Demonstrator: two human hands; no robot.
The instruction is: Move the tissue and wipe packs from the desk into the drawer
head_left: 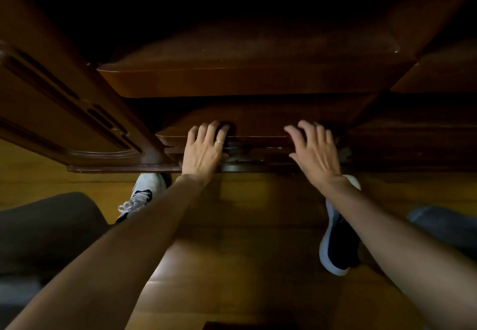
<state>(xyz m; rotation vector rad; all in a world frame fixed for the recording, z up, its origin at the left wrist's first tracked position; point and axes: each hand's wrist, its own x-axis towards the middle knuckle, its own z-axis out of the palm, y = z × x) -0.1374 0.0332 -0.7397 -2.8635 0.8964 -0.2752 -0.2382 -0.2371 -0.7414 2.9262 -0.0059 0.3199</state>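
My left hand (pixel 205 149) and right hand (pixel 313 151) lay spread and open, holding nothing, side by side on the front of the low drawer (pixel 258 126), whose long axis ran left-right. No tissue or wipe packs showed.

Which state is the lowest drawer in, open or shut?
Nearly shut: the lowest drawer front stands slightly proud, a narrow gap beneath; both hands rest on it.

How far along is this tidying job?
Hard to say what is done: no packs show in this dim view. In hand: the left hand and right hand lie with spread fingers on the front of a low drawer, open only a crack. Whether packs remain on the desk is out of sight.
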